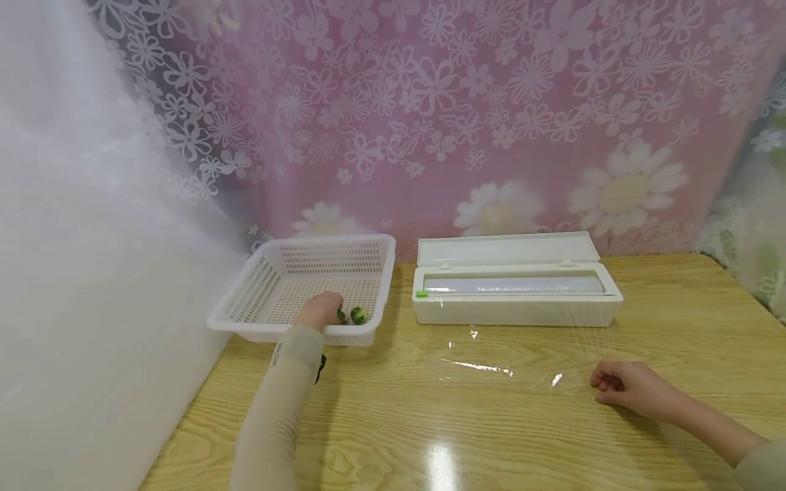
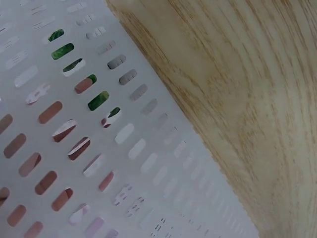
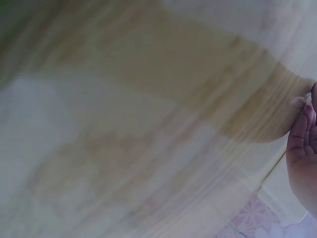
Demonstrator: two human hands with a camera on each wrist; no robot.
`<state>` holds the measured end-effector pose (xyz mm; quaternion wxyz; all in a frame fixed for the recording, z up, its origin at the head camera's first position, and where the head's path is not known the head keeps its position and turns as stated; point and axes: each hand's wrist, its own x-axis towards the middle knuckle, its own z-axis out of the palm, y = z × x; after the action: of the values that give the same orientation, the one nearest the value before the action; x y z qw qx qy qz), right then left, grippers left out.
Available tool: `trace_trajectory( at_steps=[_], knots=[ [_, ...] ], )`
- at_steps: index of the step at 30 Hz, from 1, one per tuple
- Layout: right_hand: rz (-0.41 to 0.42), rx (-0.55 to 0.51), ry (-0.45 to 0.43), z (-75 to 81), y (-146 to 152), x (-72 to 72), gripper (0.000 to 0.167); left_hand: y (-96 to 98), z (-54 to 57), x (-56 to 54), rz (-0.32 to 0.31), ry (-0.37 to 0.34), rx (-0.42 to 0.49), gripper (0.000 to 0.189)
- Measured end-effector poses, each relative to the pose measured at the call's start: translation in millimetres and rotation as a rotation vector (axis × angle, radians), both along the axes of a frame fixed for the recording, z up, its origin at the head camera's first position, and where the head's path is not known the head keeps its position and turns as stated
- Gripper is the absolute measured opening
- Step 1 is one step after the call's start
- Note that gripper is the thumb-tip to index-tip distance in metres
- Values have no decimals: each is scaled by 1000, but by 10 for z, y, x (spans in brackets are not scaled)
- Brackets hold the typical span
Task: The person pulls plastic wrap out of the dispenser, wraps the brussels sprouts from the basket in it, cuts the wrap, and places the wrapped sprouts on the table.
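My left hand (image 1: pixel 319 310) reaches over the near rim into a white slotted basket (image 1: pixel 248 326). Its curled fingers hold a small green vegetable (image 1: pixel 341 316), mostly hidden by the hand. Right beside it in the basket lies another round, leafy green vegetable (image 1: pixel 359 315), much like a Brussels sprout. Through the basket's slots, the left wrist view shows bits of green and of fingers. At the right, my right hand (image 1: pixel 635 390) pinches the corner of a sheet of clear plastic wrap (image 1: pixel 479 367) between thumb and fingers. This sheet stretches over the table from a white dispenser box (image 1: pixel 516 314).
The dispenser's lid (image 1: pixel 510 251) stands raised at the back, and a wrap roll (image 1: pixel 516 285) lies inside. A green slider (image 1: pixel 421 294) sits at the left end of its front edge. Behind the wooden table (image 1: pixel 381 423) hangs a pink flowered curtain (image 1: pixel 430 136).
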<state>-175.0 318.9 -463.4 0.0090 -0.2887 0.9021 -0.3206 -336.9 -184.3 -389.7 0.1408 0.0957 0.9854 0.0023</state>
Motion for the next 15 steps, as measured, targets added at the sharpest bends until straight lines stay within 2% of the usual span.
trace_trajectory(
  at_steps=[5,6,9,13,15],
  knots=[
    [2,-4,13,-8,-6,7,14,-3,-21,-37,9,-17,8,14],
    [2,-2,12,-7,-7,8,14,-20,-43,-57,-8,-4,18,15],
    [4,1,18,-3,-9,8,15,-43,-63,-90,-8,9,45,17],
    [7,-1,25,0,-11,3,15,-63,-50,-87,17,54,151,19],
    [8,-4,33,0,-12,3,15,-74,-33,-68,0,92,220,20]
  ],
)
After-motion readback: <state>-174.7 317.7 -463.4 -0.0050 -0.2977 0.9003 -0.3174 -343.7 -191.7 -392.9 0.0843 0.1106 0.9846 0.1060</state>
